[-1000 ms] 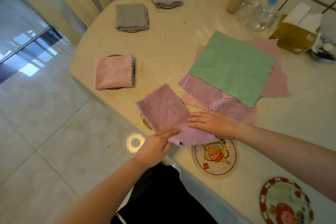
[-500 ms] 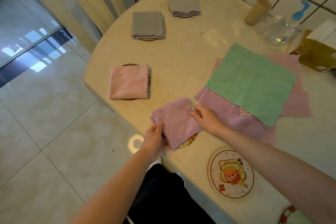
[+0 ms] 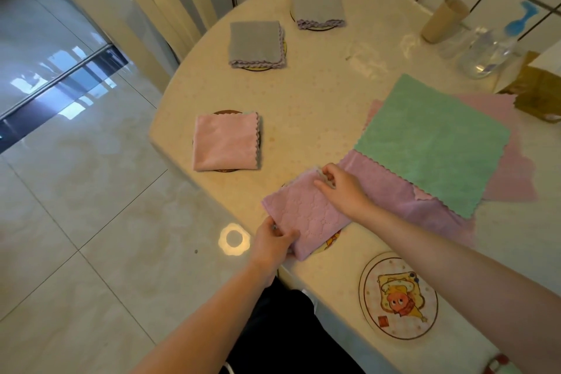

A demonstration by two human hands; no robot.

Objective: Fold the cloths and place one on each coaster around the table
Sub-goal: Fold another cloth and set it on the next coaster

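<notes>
A folded purple cloth (image 3: 306, 212) lies over a coaster (image 3: 332, 241) at the table's near edge. My left hand (image 3: 271, 240) pinches its near corner. My right hand (image 3: 340, 187) pinches its far corner. Three coasters further round hold folded cloths: a pink one (image 3: 226, 141) and two grey ones (image 3: 255, 42) (image 3: 317, 6). A stack of unfolded cloths lies to the right, with a green cloth (image 3: 431, 140) on top of a purple cloth (image 3: 403, 200) and a pink cloth (image 3: 510, 173). A bare cartoon coaster (image 3: 397, 294) sits near my right forearm.
The cream table (image 3: 318, 94) stands against a tiled wall. A cardboard tube (image 3: 443, 20), a clear spray bottle (image 3: 491, 48) and a tissue box (image 3: 540, 91) stand at the back right. A chair back (image 3: 164, 0) is at the far left. Another coaster's rim (image 3: 498, 363) shows bottom right.
The purple cloth went from half-spread to folded into a small square. Both hands moved with it onto the near-edge coaster and now pinch opposite corners.
</notes>
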